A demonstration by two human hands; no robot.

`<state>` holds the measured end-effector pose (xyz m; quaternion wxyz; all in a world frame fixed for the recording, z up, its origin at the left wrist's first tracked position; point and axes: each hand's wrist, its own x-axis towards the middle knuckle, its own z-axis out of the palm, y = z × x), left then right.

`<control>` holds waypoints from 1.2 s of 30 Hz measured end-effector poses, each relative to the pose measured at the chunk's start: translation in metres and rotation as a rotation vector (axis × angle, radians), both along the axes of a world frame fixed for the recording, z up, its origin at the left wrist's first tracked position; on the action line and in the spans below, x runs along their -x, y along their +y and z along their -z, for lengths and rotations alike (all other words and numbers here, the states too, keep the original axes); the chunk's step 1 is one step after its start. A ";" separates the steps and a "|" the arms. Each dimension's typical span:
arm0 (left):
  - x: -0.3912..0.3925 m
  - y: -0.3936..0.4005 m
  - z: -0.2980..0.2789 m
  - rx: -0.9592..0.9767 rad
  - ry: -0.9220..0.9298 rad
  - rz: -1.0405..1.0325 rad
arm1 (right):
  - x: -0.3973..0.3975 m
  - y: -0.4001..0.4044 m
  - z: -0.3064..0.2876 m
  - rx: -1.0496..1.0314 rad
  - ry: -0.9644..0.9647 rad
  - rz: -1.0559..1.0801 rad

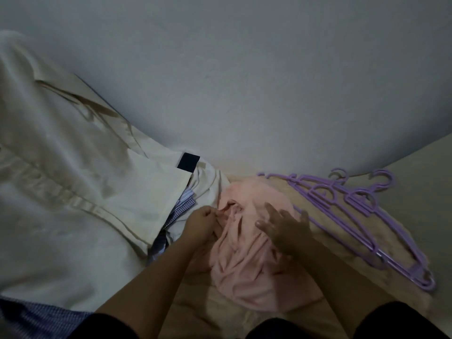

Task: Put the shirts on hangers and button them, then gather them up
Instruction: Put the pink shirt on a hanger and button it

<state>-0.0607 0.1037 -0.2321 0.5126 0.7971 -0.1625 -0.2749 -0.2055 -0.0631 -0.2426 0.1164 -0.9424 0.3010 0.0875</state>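
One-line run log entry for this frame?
stage: hanging not begun | left hand: pinching pink shirt | right hand: open over it | purple hangers: unused, right

Your left hand [199, 222] pinches a fold of the pink shirt [247, 260], and your fingertips hide whatever lies in the pinch, button or plain cloth. Under your right hand's spread fingers [276, 216] the shirt's surface is covered, and contact cannot be told. Left of your left fingers, the checked shirt [182, 204] shows only slivers beneath the cream shirt [73, 179], itself cut by the frame's left edge. Right of your right fingers, the stacked purple hangers [362, 216] blur together; their number is unclear.
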 end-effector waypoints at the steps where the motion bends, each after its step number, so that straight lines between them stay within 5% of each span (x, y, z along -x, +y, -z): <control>1: -0.004 0.002 0.000 -0.022 -0.072 0.009 | 0.009 -0.005 0.004 0.021 0.083 0.053; 3: -0.010 0.001 0.001 -0.073 -0.182 0.029 | 0.026 -0.011 0.006 0.008 0.143 0.219; 6: -0.006 -0.002 -0.004 -0.096 -0.119 0.105 | 0.034 -0.015 0.007 0.018 -0.049 0.477; 9: 0.001 -0.007 -0.005 -0.165 -0.150 0.225 | 0.022 -0.008 0.006 0.289 -0.246 0.361; 12: 0.001 -0.008 -0.010 -0.194 -0.230 0.183 | 0.007 0.002 -0.006 0.351 -0.452 0.189; 20: -0.020 -0.001 -0.079 -0.176 -0.471 0.291 | -0.020 0.013 -0.064 -0.028 -0.508 -0.030; 29: 0.006 0.010 -0.163 0.110 -0.325 0.430 | -0.006 0.023 -0.104 -0.306 -0.562 0.113; 33: 0.000 0.022 -0.168 -0.220 -0.603 0.441 | 0.012 0.011 -0.101 -0.294 -0.525 0.189; 36: 0.001 0.027 -0.149 -0.401 -0.553 0.481 | 0.029 0.006 -0.097 -0.317 -0.489 0.236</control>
